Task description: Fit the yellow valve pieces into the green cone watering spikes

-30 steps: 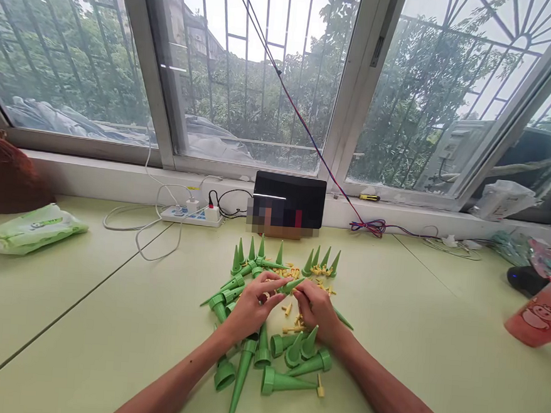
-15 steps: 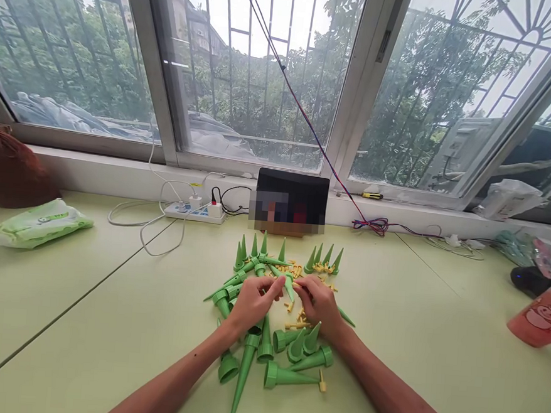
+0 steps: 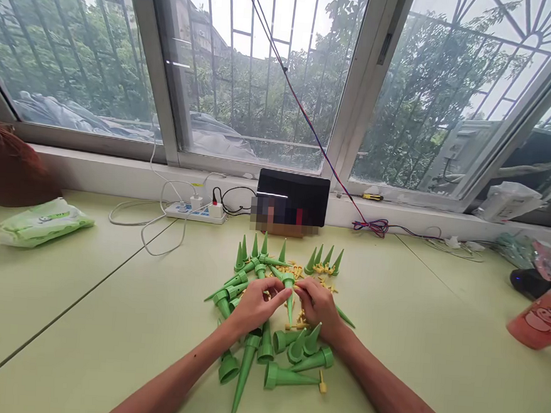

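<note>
My left hand [image 3: 252,307] pinches a green plastic cone spike [image 3: 289,293] near its wide end, with the tip pointing down toward me. My right hand [image 3: 318,305] is closed right beside that wide end, fingertips together on a small yellow piece I can barely see. Both hands hover over a heap of green cone spikes [image 3: 275,351] lying on the pale green table [image 3: 107,320]. Small yellow pegs [image 3: 295,324] lie scattered among them. Several cones [image 3: 253,252] stand upright behind the heap.
A black box [image 3: 292,198] stands at the window sill, a white power strip [image 3: 194,211] with cables to its left. A green wipes pack [image 3: 43,220] lies far left. A pink cup [image 3: 538,322] and black device [image 3: 527,281] sit at the right.
The cone in my left hand has swung from lying sideways to pointing tip-down toward me. Both hands stayed together over the heap.
</note>
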The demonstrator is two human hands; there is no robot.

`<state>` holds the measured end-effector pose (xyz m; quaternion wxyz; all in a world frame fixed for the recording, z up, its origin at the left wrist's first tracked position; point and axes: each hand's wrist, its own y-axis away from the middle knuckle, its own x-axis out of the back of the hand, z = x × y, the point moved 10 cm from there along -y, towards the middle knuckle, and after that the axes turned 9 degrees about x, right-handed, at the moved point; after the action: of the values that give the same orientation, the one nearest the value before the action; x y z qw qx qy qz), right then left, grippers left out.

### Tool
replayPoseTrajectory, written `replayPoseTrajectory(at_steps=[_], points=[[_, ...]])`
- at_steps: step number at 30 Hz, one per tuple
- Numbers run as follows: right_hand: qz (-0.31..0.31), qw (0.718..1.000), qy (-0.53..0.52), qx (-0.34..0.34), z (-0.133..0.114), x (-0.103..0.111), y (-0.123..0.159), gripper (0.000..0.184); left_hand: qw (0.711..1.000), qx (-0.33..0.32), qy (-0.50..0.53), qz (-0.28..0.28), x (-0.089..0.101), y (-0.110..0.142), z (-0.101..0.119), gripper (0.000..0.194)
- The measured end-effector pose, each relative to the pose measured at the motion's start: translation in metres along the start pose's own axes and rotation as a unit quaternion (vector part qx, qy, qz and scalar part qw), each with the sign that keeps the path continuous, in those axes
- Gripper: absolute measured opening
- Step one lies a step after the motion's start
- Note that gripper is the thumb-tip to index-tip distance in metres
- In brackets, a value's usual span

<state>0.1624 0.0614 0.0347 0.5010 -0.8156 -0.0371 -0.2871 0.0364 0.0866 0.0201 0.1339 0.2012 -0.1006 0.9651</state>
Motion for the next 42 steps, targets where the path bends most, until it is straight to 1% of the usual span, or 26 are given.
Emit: replayPoseTrajectory(at_steps=[6,15,24,30,34,38,42], points=[[-0.004,1.0,0.001,-0.009,0.001,0.0,0.0,0.021,1.0,-0.013,-0.021,-0.004,-0.001,0.001,0.002,0.023],[-0.03,0.998,-0.029,-0.039,0.006,-0.007,0.002,0.026,0.999,-0.037,-0.04,-0.001,-0.001,0.003,0.006,0.018],[-0.047,0.994,-0.053,-0.078,0.01,-0.01,0.004,0.03,0.998,-0.04,-0.054,0.001,-0.002,0.005,0.01,0.021],[-0.046,0.994,-0.054,-0.082,0.011,-0.011,0.004,0.031,0.997,-0.04,-0.067,0.004,-0.002,0.004,0.008,0.02],[-0.029,0.996,-0.052,-0.07,0.008,-0.007,0.002,0.031,0.997,-0.039,-0.071,0.001,-0.004,0.004,0.009,0.021],[-0.022,0.997,-0.054,-0.051,0.002,-0.003,0.0,0.032,0.999,-0.028,-0.04,-0.014,-0.006,0.003,0.008,0.023],[-0.015,0.997,-0.059,-0.048,-0.002,0.0,-0.001,0.031,0.997,0.01,0.061,-0.053,-0.01,0.0,0.0,0.029]])
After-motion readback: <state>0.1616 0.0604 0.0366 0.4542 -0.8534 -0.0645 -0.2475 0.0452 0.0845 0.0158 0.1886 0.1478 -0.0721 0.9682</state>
